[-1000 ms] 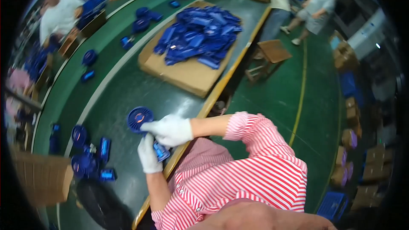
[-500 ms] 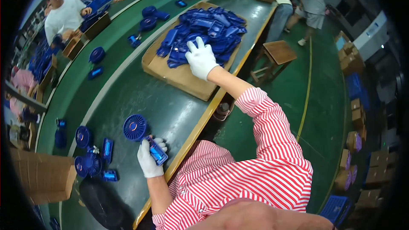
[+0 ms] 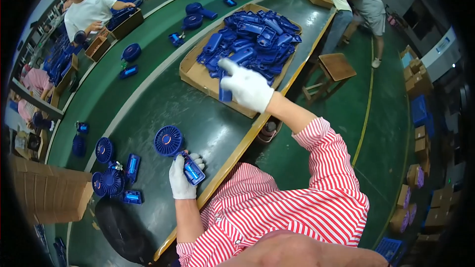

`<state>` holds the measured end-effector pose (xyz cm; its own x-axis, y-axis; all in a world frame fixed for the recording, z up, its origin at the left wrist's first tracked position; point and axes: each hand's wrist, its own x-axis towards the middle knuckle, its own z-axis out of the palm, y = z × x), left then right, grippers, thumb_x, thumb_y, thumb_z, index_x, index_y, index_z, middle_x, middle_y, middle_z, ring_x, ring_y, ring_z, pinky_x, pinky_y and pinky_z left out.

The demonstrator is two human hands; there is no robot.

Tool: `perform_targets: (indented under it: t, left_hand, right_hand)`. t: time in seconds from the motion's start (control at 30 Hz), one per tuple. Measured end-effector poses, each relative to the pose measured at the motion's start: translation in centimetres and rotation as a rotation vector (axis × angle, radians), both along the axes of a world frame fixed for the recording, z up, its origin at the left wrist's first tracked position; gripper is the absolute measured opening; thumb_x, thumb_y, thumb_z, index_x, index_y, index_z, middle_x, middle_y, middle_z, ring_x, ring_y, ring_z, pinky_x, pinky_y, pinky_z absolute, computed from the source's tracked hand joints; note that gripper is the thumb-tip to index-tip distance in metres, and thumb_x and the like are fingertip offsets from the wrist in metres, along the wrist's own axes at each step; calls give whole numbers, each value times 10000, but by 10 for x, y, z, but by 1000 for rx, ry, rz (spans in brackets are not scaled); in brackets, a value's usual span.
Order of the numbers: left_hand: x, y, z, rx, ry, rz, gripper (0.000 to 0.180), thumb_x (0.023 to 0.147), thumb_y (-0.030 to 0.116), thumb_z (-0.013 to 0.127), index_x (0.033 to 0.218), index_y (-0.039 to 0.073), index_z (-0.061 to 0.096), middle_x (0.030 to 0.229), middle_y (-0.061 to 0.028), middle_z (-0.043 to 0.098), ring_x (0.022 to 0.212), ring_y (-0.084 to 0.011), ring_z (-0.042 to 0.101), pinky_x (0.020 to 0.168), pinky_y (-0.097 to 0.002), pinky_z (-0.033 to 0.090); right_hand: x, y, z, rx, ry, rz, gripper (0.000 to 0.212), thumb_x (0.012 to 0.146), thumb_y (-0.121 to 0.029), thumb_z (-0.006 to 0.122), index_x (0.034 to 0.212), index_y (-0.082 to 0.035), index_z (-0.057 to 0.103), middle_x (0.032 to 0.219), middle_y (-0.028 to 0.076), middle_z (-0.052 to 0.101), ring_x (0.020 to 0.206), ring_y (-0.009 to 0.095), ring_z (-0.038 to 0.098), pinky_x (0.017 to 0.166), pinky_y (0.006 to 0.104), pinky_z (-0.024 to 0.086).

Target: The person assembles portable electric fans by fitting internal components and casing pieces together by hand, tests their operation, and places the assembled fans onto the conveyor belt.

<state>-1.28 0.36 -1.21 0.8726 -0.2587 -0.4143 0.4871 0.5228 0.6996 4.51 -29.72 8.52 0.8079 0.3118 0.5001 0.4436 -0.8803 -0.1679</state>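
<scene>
My gloved left hand (image 3: 182,180) is closed round the handle of a blue handheld fan (image 3: 168,141), above the near side of the bench. The handle's open side faces up and shows a shiny blue cell inside. My gloved right hand (image 3: 247,89) is at the near edge of a shallow cardboard tray (image 3: 200,75). It pinches a blue plastic shell (image 3: 225,93), which hangs below the fingers; the thumb side is partly hidden. Behind it, the tray holds a heap of similar blue plastic shells (image 3: 257,37).
Several blue fans with opened handles (image 3: 113,180) lie left of my left hand, beside a black rounded object (image 3: 121,230) and a cardboard box (image 3: 49,193). More fans (image 3: 131,52) sit on the green belt. A wooden stool (image 3: 337,65) stands right of the bench. Co-workers are across the belt and beyond.
My right hand has drawn back from the heap toward the tray's near edge, now with a blue shell in its fingers. My left hand still holds the fan. The whole view has shifted slightly.
</scene>
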Motion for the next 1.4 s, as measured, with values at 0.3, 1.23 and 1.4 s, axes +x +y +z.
perform_targets:
  t: [0.3,1.23,1.4]
  left_hand:
    - [-22,-16,-5,-10,-143,170,302,941,271,574,1141,48,604,971,-57,639,810,-161,618,733,-294,510]
    - [-11,-15,8,-573,1,199,470,1034,420,302,1223,33,488,1178,-121,587,1057,-226,586,934,-397,481]
    - [-9,-19,-7,-563,-20,211,506,1038,450,246,1244,44,468,1167,-111,566,1097,-225,549,999,-390,431]
  right_hand:
    - [-42,113,-44,301,389,592,297,749,57,538,1007,-51,634,1395,289,407,1198,435,517,954,413,482]
    - [-66,142,-18,-27,392,138,562,730,-204,693,1231,4,543,852,192,668,714,295,684,642,358,547]
    - [-67,155,-16,-169,391,128,537,714,-225,692,1180,0,548,765,193,662,598,330,658,546,402,538]
